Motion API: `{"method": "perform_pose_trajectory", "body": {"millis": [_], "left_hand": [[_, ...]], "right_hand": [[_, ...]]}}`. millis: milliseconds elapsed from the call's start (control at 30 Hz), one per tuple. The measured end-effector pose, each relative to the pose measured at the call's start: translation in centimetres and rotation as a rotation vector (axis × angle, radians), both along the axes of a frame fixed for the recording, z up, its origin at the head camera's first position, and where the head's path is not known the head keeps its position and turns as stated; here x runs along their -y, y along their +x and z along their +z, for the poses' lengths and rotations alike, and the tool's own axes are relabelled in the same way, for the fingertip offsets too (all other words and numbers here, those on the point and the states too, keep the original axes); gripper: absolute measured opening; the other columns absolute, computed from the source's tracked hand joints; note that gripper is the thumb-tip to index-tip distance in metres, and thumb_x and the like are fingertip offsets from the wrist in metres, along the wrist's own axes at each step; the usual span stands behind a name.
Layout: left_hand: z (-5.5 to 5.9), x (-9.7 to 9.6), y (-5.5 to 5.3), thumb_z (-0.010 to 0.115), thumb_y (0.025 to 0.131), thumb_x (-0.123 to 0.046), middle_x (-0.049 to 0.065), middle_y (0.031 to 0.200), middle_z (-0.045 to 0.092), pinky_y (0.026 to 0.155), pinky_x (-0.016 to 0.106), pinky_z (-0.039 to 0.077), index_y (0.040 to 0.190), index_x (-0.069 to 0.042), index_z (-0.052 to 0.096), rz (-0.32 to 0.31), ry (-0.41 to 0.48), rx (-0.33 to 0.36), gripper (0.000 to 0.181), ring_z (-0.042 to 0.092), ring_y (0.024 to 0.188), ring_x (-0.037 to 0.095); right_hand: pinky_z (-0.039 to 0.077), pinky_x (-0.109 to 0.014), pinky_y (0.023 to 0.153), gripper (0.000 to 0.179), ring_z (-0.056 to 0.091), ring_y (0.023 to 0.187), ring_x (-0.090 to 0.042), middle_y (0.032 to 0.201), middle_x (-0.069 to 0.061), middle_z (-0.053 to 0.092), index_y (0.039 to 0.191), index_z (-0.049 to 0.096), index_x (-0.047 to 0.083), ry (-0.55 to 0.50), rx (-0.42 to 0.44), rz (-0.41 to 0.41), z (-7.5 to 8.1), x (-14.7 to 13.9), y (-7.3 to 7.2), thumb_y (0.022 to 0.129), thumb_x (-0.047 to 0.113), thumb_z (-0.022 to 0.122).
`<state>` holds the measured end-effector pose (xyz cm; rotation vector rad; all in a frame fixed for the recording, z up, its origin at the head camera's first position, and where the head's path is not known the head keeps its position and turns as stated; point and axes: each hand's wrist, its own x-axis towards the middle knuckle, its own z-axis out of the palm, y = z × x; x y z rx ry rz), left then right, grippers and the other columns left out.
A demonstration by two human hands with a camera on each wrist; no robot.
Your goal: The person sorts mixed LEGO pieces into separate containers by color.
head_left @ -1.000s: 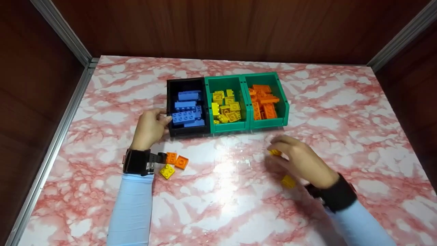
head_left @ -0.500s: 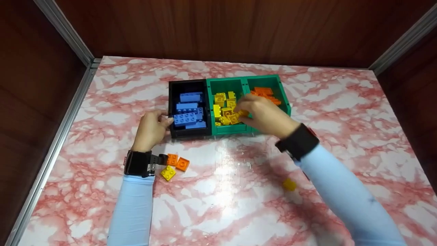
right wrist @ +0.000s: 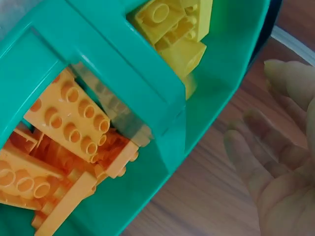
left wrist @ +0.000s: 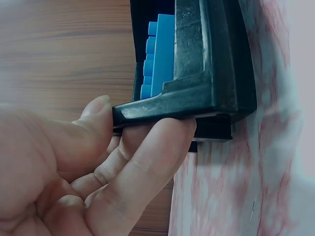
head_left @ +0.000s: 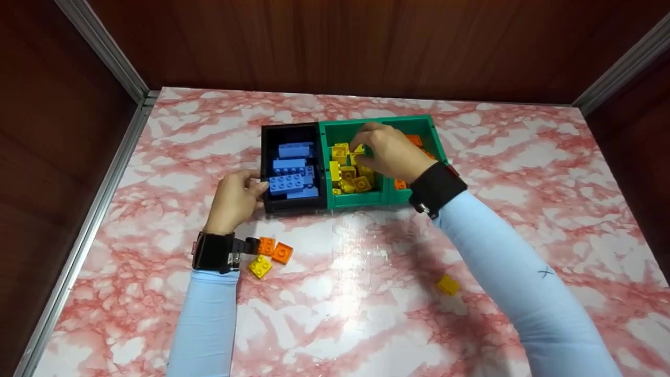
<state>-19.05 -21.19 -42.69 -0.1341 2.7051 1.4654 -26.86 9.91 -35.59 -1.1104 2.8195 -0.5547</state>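
My left hand (head_left: 230, 201) grips the side of the black bin (head_left: 296, 204), thumb on the rim and fingers against its outer side in the left wrist view. Blue bricks (head_left: 286, 184) lie inside that bin. Above the middle green bin (head_left: 358, 199), with its yellow bricks (head_left: 362, 184), hovers my right hand (head_left: 392, 152). Its fingers are spread in the right wrist view, nothing between them, and a blurred yellow brick (right wrist: 190, 88) shows below in the bin. Orange bricks (right wrist: 69, 113) fill the right green bin (right wrist: 147, 191), partly hidden by my right hand in the head view.
On the marbled table (head_left: 335, 314), an orange brick (head_left: 266, 245), another orange brick (head_left: 283, 253) and a yellow brick (head_left: 260, 266) lie beside my left wrist. A yellow brick (head_left: 448, 285) lies below my right forearm. Dark wooden walls (head_left: 335, 47) enclose the table.
My right hand has carried a yellow brick from the table up and left to the middle bin and let it go. My left hand stays on the black bin.
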Motion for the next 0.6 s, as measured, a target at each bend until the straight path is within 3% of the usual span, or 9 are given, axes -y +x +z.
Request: {"method": "perform_pose_trajectory", "body": {"millis": [333, 467, 600], "left_hand": [[-0.2, 0.0, -0.1, 0.061, 0.1, -0.018, 0.014, 0.095, 0.062, 0.061, 0.037, 0.058, 0.132, 0.0, 0.059, -0.012, 0.003, 0.007, 0.037, 0.068, 0.076, 0.031], [-0.1, 0.0, -0.1, 0.061, 0.1, -0.018, 0.014, 0.097, 0.062, 0.062, 0.042, 0.059, 0.134, 0.0, 0.058, -0.006, 0.013, 0.02, 0.038, 0.068, 0.077, 0.032], [-0.1, 0.0, 0.0, 0.061, 0.1, -0.018, 0.014, 0.097, 0.062, 0.062, 0.045, 0.058, 0.134, -0.001, 0.058, -0.003, 0.022, 0.027, 0.038, 0.069, 0.077, 0.032]], "right_hand": [[0.055, -0.044, 0.084, 0.018, 0.062, 0.1, -0.029, 0.11, -0.013, 0.066, 0.11, 0.072, 0.002, -0.102, -0.095, -0.055, 0.9, -6.3, 0.2, 0.093, 0.006, 0.069], [0.055, -0.044, 0.081, 0.016, 0.062, 0.094, -0.028, 0.106, -0.013, 0.066, 0.107, 0.073, 0.003, -0.157, -0.171, -0.09, 0.9, -9.7, 2.0, 0.092, 0.004, 0.07], [0.053, -0.043, 0.079, 0.012, 0.062, 0.093, -0.026, 0.104, -0.011, 0.067, 0.102, 0.073, 0.005, -0.201, -0.212, -0.132, 0.3, -12.8, 4.6, 0.09, 0.003, 0.072]]}}
